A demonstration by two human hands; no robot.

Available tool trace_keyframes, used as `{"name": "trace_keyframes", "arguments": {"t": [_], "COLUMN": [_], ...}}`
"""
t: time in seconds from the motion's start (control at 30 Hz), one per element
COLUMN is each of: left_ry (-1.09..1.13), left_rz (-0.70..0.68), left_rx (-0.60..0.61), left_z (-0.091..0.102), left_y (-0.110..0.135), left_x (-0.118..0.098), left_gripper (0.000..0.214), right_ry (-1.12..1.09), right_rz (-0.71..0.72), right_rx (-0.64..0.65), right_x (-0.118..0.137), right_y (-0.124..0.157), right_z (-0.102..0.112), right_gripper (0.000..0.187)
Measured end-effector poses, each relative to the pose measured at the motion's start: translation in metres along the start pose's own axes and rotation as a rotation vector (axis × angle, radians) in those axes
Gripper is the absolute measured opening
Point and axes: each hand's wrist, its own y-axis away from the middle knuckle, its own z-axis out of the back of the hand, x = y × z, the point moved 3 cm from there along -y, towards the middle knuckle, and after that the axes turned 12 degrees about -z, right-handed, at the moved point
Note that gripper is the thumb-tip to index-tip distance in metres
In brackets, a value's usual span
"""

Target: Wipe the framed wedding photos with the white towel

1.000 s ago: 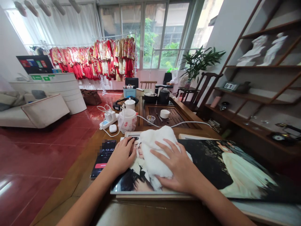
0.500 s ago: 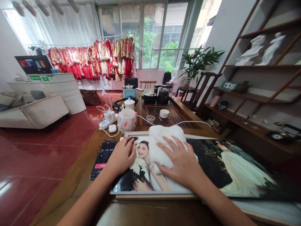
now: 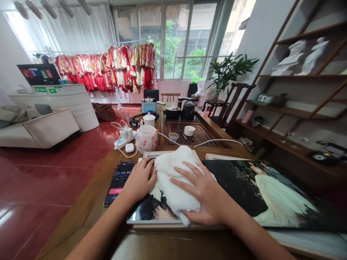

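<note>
Right hand (image 3: 207, 195) fanned wide on the white cloth (image 3: 177, 200)!

Palm down, fingers spread, it covers the cloth atop the glossy photo panel (image 3: 143, 211); the left hand (image 3: 141, 178), loosely open, rests on the panel's left side.

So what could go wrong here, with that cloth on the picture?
The right hand lies spread on the white cloth; any grit underneath, which I can't see, might scratch the glossy photo panel. The left hand rests on that panel right beside the phone, so a careless move could nudge it. The cloth's far edge appears close to the white cable and might catch it.
</note>
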Motion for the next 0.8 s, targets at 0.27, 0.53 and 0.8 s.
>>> {"name": "trace_keyframes", "arguments": {"t": [0.27,0.53,0.8], "left_ry": [-0.004,0.003,0.007], "left_rz": [0.024,0.018,-0.008], "left_rx": [0.004,-0.009,-0.014], "left_z": [0.000,-0.002,-0.002], "left_y": [0.000,0.001,0.000], "left_x": [0.001,0.002,0.002], "left_gripper": [0.041,0.040,0.038], "right_ry": [0.107,0.055,-0.012], "right_rz": [-0.289,-0.149,-0.036], "right_rx": [-0.120,-0.045,0.010], "right_x": [-0.016,-0.008,0.002], "right_y": [-0.001,-0.001,0.001], "right_z": [-0.008,-0.004,-0.002], "right_gripper": [0.062,0.063,0.068]}}
